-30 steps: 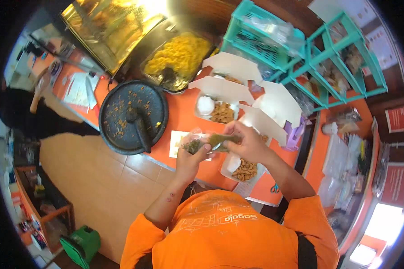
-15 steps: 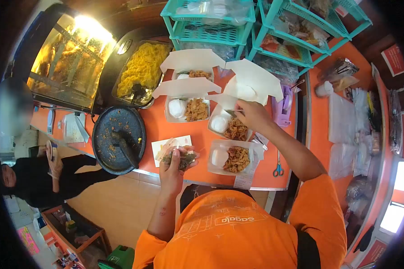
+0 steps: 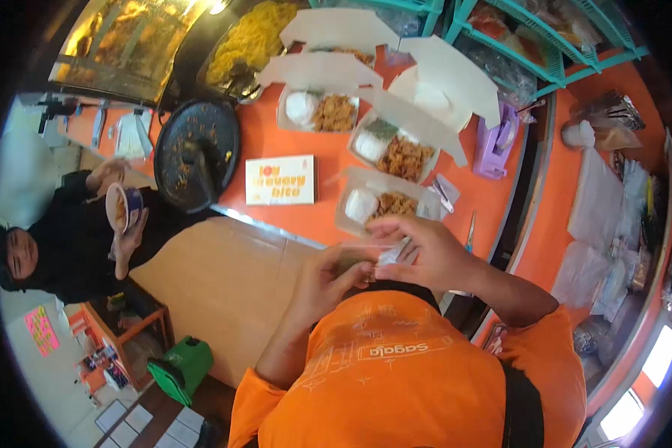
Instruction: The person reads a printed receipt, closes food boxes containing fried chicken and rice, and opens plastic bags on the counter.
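In front of my orange shirt, my left hand [image 3: 327,278] is closed round a small clear plastic packet [image 3: 360,256] with something dark green inside. My right hand [image 3: 431,250] pinches the other end of its plastic. Just beyond my hands stands an open white meal box [image 3: 343,222] with a white round of rice [image 3: 361,204] and brown fried pieces [image 3: 396,203]. Behind it, a second open box [image 3: 418,179] holds rice, fried pieces and a dark green packet [image 3: 381,130]. Another box [image 3: 282,112] farther back has rice and fried pieces.
A closed printed box [image 3: 280,180] lies left of the meal boxes. Beside it sits a dark stone mortar [image 3: 173,168] with a pestle. A purple tape dispenser [image 3: 496,142] and scissors [image 3: 470,233] lie right. A co-worker [image 3: 60,254] holds a paper cup [image 3: 123,207] at left.
My right hand has left the middle box, where a green packet now shows. Both hands have come together near my shirt on the clear packet. The co-worker's cup is raised more into view.
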A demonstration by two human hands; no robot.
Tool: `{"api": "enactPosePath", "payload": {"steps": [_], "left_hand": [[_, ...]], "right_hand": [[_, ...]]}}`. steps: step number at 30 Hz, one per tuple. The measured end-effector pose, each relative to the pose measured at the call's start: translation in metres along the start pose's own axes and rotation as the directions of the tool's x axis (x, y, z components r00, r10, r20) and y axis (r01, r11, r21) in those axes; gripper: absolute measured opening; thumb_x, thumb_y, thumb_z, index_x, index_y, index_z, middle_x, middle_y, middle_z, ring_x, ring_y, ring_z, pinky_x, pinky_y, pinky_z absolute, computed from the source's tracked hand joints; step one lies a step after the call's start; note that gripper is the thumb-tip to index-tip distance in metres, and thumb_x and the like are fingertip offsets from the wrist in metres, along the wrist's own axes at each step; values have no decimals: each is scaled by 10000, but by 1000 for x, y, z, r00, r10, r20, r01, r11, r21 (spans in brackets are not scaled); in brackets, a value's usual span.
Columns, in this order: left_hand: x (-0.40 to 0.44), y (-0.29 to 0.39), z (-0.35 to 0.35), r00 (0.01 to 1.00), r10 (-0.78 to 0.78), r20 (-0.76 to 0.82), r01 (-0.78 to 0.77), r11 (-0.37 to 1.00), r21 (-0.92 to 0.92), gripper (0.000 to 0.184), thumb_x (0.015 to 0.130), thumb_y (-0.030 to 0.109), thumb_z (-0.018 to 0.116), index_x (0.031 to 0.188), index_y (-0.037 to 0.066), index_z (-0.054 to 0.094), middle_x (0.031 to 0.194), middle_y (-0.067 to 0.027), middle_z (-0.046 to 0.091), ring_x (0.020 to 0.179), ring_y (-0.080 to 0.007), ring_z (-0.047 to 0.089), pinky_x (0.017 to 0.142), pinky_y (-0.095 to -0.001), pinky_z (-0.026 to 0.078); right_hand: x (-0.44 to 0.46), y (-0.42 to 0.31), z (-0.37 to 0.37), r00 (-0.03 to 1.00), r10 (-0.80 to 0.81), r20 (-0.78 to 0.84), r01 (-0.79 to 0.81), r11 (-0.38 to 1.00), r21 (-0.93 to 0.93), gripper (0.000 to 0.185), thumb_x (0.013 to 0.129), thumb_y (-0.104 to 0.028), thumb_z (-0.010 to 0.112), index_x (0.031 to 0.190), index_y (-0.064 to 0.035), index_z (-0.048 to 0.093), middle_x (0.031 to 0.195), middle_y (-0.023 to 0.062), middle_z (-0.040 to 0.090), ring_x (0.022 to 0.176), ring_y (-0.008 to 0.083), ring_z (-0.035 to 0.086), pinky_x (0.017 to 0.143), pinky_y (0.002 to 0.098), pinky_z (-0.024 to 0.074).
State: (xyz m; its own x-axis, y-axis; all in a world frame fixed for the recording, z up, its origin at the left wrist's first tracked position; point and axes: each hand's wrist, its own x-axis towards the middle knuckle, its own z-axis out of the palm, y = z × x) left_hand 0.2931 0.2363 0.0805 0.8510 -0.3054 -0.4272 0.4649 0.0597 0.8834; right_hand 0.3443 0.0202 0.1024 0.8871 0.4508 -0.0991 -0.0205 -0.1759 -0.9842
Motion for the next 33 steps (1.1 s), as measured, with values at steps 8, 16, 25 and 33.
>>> {"api": "enactPosePath", "payload": {"steps": [8, 16, 25, 33], "left_hand": [[-18, -67, 12, 988, -107, 112, 127, 974, -189, 249, 942, 171, 620, 1138, 22, 581, 983, -103, 677, 775, -175, 688, 621, -262, 567], [-124, -197, -30, 969, -188, -158, 153, 966, -207, 304, 985, 240, 544, 1187, 12, 535, 1072, -151, 651, 899, -221, 674, 750, -332, 570], [-411, -612, -163, 487, -465, -739, 178, 882, -437, 279, 890, 305, 667, 1025, 93, 545, 869, -92, 590, 685, -244, 614, 534, -382, 544], [-453, -597, -164, 546, -510, -665, 630, 773, -76, 246, 894, 256, 638, 1025, 49, 664, 947, -131, 685, 825, -243, 668, 711, -360, 544]], "right_hand": [[-62, 65, 14, 963, 253, -89, -221, 936, 272, 115, 939, -127, 618, 986, -24, 638, 859, 18, 666, 779, 89, 645, 602, 239, 539], [-95, 155, 71, 901, 180, -394, -218, 974, -54, 125, 985, -124, 512, 1000, -2, 484, 871, 43, 545, 829, 93, 581, 673, 320, 619], [-43, 178, 84, 812, -193, -550, -73, 902, -425, 179, 968, -191, 525, 1073, -46, 522, 992, 130, 663, 871, 266, 664, 758, 363, 503], [17, 201, 80, 786, -533, -313, 172, 675, -717, 344, 893, -220, 593, 1195, -58, 565, 1118, 235, 623, 1037, 403, 611, 898, 463, 467]]}}
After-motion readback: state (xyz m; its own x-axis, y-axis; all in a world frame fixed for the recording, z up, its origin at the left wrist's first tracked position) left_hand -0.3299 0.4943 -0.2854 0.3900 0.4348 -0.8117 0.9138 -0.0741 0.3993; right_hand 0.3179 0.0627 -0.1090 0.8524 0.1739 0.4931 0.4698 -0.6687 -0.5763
